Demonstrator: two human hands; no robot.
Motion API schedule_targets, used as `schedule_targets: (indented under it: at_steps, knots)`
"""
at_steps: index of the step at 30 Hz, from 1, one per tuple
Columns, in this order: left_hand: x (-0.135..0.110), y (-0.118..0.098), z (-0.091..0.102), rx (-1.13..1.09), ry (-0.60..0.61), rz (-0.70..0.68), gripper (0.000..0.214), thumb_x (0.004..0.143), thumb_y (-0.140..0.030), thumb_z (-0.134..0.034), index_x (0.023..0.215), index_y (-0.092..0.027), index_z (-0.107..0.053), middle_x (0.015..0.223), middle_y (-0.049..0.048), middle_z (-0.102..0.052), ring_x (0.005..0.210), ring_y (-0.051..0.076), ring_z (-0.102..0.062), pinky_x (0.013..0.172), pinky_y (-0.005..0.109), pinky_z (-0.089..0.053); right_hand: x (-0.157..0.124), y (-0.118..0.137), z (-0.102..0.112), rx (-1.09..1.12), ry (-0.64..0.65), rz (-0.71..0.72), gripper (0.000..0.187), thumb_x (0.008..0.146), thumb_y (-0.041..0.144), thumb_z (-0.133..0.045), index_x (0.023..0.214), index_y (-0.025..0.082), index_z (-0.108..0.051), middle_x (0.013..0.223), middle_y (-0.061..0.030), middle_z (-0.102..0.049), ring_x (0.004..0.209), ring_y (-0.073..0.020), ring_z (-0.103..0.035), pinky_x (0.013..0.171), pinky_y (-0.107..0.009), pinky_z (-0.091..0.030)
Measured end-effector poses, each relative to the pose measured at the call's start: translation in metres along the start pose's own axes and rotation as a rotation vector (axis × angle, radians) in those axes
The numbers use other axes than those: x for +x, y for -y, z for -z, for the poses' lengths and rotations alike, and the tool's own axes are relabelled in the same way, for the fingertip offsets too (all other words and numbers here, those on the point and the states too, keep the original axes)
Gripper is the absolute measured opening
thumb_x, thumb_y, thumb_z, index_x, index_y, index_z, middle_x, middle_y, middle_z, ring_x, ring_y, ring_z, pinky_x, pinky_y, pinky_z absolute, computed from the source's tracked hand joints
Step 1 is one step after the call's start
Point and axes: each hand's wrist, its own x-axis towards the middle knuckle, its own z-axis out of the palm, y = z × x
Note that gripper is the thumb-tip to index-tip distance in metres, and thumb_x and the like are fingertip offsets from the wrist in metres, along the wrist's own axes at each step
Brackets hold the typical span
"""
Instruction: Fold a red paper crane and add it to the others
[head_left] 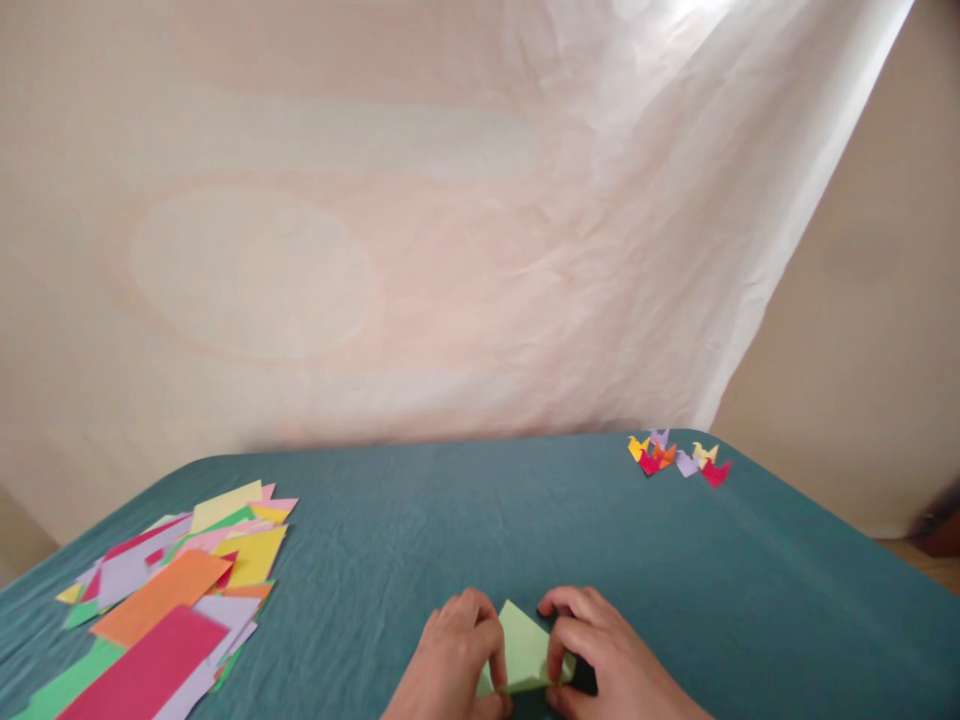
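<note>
A light green sheet of folding paper (525, 648) lies at the near edge of the table, one corner pointing away from me. My left hand (463, 655) pinches its left side, fingers curled with the thumb low at the near edge. On the other side my right hand (600, 645) grips the right part of the paper between bent fingers and thumb. The near edge looks straight, like a fold, between the two hands. Parts of the paper's left and right corners are hidden behind my fingers.
A loose pile of coloured paper sheets (169, 590) spreads over the left of the teal-covered table (405, 540). Several small folded paper birds (651, 458) sit at the far right corner. A pale cloth (450, 250) hangs behind the table.
</note>
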Motion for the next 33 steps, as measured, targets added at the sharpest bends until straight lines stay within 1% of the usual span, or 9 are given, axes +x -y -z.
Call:
schedule_targets:
  at_steps: [5,7,9,14,20,23,25,29,33]
  knots:
    - [-0.001,0.002,-0.003,-0.041,-0.005,-0.014,0.018,0.061,-0.01,-0.061,0.075,-0.02,-0.066,0.123,0.006,-0.051,0.109,0.024,-0.05,0.092,0.033,-0.037,-0.002,0.002,-0.002,0.008,-0.005,-0.09,0.022,0.058,0.005,-0.065,0.072,0.022,-0.067,0.103,-0.0033,-0.059,0.097,-0.0203,-0.057,0.085,-0.03,-0.04]
    - [-0.002,0.001,-0.004,-0.072,-0.017,-0.011,0.018,0.06,-0.009,-0.061,0.074,-0.019,-0.065,0.125,0.0064,-0.051,0.112,0.025,-0.049,0.094,0.034,-0.036,-0.002,0.006,0.0,0.035,-0.004,-0.103,0.022,0.057,0.004,-0.064,0.07,0.021,-0.066,0.095,-0.0023,-0.061,0.09,-0.0193,-0.059,0.08,-0.029,-0.041]
    - [-0.001,0.0,-0.004,-0.124,-0.043,-0.016,0.017,0.058,-0.007,-0.06,0.07,-0.019,-0.063,0.12,0.0056,-0.054,0.109,0.024,-0.05,0.093,0.033,-0.036,-0.002,0.009,0.003,0.064,-0.008,-0.107,0.022,0.056,0.003,-0.063,0.069,0.021,-0.064,0.089,-0.0013,-0.061,0.086,-0.0185,-0.059,0.077,-0.028,-0.041]
    - [0.003,-0.005,-0.001,-0.322,-0.152,-0.043,0.014,0.06,-0.003,-0.058,0.062,-0.017,-0.054,0.087,0.0002,-0.06,0.087,0.015,-0.056,0.08,0.024,-0.04,0.001,0.014,0.01,0.13,-0.04,-0.089,0.019,0.058,0.004,-0.066,0.068,0.019,-0.061,0.086,-0.0012,-0.059,0.086,-0.0182,-0.057,0.079,-0.029,-0.04]
    - [0.004,-0.005,0.001,-0.43,-0.187,-0.084,0.017,0.062,0.0,-0.059,0.061,-0.016,-0.052,0.081,-0.0015,-0.058,0.081,0.012,-0.056,0.075,0.021,-0.039,0.002,0.01,0.011,0.243,-0.054,-0.018,0.019,0.061,0.005,-0.067,0.072,0.018,-0.059,0.092,-0.0023,-0.058,0.09,-0.0177,-0.057,0.083,-0.028,-0.04]
    - [0.004,-0.004,-0.001,-0.455,-0.214,-0.1,0.017,0.063,-0.001,-0.059,0.061,-0.016,-0.051,0.081,-0.0013,-0.057,0.079,0.012,-0.054,0.071,0.021,-0.039,0.001,0.009,0.012,0.294,-0.084,0.018,0.015,0.069,0.013,-0.066,0.08,0.019,-0.058,0.104,-0.0043,-0.058,0.098,-0.0191,-0.056,0.087,-0.029,-0.04]
    - [0.005,-0.003,-0.003,-0.478,-0.231,-0.116,0.017,0.065,-0.002,-0.059,0.062,-0.017,-0.052,0.085,-0.0004,-0.056,0.079,0.012,-0.053,0.069,0.02,-0.04,0.0,0.008,0.012,0.342,-0.09,0.02,0.015,0.076,0.021,-0.064,0.09,0.02,-0.057,0.105,-0.0051,-0.06,0.096,-0.0195,-0.057,0.085,-0.03,-0.042]
    - [0.005,-0.003,-0.007,-0.543,-0.275,-0.154,0.016,0.067,-0.003,-0.057,0.063,-0.017,-0.051,0.088,0.0008,-0.056,0.082,0.013,-0.054,0.071,0.021,-0.041,0.001,0.009,0.015,0.427,-0.08,-0.004,0.034,0.081,0.033,-0.064,0.11,0.02,-0.052,0.102,-0.0057,-0.064,0.091,-0.0205,-0.06,0.081,-0.03,-0.044]
    - [0.004,-0.005,-0.007,-0.621,-0.308,-0.146,0.014,0.068,-0.006,-0.056,0.063,-0.017,-0.049,0.091,0.0029,-0.055,0.085,0.015,-0.055,0.074,0.023,-0.044,0.002,0.013,0.017,0.411,-0.035,0.011,0.027,0.087,0.043,-0.056,0.098,0.019,-0.06,0.087,-0.0022,-0.065,0.081,-0.0184,-0.059,0.072,-0.026,-0.043]
